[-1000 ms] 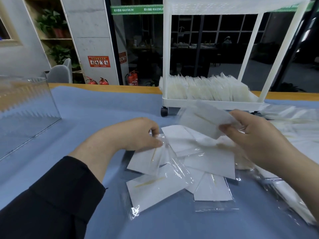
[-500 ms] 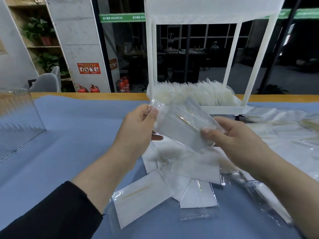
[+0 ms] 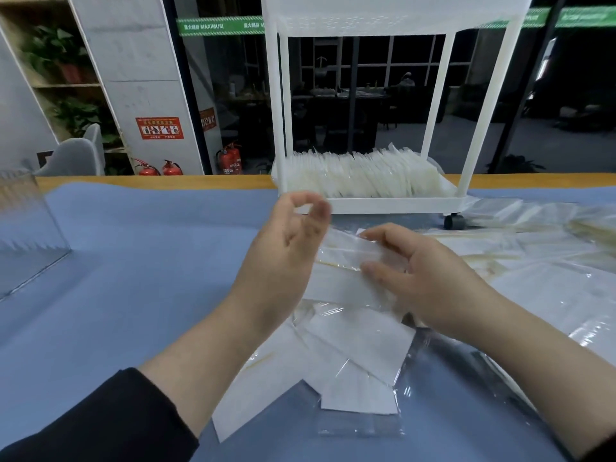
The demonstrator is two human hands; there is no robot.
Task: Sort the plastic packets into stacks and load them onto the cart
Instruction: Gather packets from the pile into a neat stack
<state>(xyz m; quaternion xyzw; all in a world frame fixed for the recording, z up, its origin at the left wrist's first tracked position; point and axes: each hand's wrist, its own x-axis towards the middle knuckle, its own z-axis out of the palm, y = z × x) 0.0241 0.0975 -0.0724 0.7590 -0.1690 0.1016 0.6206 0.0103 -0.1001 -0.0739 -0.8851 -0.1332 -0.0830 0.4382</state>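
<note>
The right hand (image 3: 430,281) pinches a clear plastic packet (image 3: 346,261). At its 9 o'clock, the left hand (image 3: 286,248) has loosely curled fingers, holding nothing.

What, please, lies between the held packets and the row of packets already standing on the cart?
In the head view, only the cart's white front rim and some blue cloth separate the held packets from the row.

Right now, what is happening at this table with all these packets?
A person is sorting plastic packets on a blue-covered table. The right hand holds a small bundle of packets above a loose pile. The left hand is raised beside the bundle, its fingers blurred. Behind stands a white cart, its lower shelf already filled with a row of packets. More packets lie to the right.
</note>
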